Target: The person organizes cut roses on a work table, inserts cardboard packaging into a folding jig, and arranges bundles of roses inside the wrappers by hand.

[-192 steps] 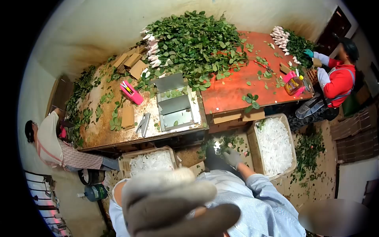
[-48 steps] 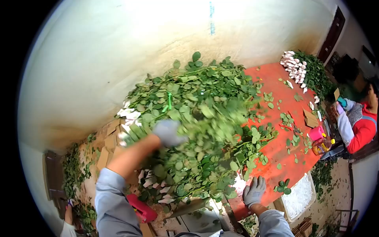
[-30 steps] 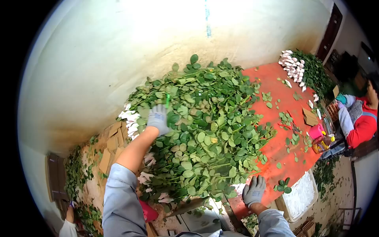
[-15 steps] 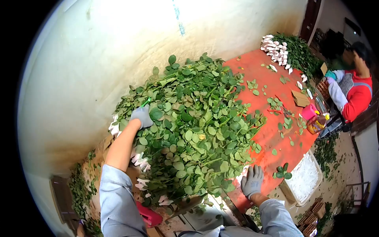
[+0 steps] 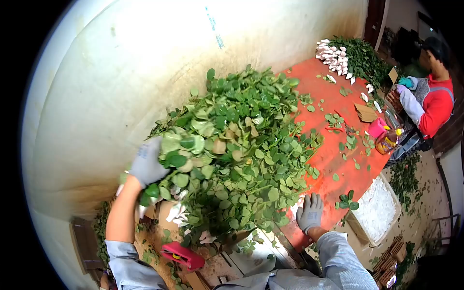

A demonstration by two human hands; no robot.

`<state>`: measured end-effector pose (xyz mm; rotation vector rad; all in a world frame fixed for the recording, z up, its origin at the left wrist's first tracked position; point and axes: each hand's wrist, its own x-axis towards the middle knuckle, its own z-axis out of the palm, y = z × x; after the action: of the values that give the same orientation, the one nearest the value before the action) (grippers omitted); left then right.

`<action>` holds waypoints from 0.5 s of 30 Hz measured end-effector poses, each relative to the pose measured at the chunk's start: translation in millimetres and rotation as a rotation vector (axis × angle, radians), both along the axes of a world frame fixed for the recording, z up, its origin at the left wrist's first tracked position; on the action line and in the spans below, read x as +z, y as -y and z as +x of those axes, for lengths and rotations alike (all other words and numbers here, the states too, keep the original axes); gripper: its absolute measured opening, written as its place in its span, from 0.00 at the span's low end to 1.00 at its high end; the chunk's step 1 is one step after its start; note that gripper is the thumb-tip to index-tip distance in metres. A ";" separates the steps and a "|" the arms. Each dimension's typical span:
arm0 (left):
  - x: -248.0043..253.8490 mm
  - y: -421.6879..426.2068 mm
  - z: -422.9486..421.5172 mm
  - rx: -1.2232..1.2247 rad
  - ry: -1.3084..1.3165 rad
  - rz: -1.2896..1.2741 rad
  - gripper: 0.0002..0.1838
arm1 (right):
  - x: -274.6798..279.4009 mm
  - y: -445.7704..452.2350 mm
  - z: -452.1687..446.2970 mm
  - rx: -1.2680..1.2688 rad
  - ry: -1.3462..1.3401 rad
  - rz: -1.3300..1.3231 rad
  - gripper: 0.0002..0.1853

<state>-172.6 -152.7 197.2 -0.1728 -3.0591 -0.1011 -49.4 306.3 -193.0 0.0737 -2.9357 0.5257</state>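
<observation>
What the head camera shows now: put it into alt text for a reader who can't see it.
A gloved left hand touches the left side of a large heap of leafy stems, while the gloved right hand rests flat on a red tabletop. A co-worker in red is near the picture's right edge.

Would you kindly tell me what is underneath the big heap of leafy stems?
At the right edge of the leafy heap, the red tabletop can be seen running up to it. What lies beneath the heap's middle is covered and cannot be seen.
</observation>
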 end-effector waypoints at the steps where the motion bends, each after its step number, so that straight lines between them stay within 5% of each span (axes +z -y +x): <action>1: 4.7 7.8 6.0 -0.078 -0.181 -0.093 0.33 | -1.6 -1.0 -0.4 0.001 0.005 -0.001 0.33; 4: 11.5 -0.3 12.6 -0.072 -0.225 -0.078 0.31 | -2.7 -0.8 0.7 0.004 -0.002 -0.002 0.33; 8: -98.7 -34.1 38.9 -0.142 -0.073 -0.248 0.32 | -1.3 1.0 0.5 -0.006 0.024 0.027 0.33; 10: -144.3 -50.2 67.7 -0.294 0.235 -0.395 0.39 | 4.4 2.7 -1.0 0.002 0.042 0.019 0.33; 11: -176.5 -42.2 81.1 -0.413 0.089 -0.204 0.50 | 5.8 1.4 -1.4 -0.003 0.069 0.014 0.33; 15: -133.0 -51.1 68.9 -0.319 0.242 0.043 0.40 | 4.3 -0.9 -0.8 0.020 0.046 0.016 0.34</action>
<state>-103.7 -101.6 64.2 -0.6932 -3.2344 -0.2215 -50.2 307.2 -188.7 0.0937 -2.9867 0.5133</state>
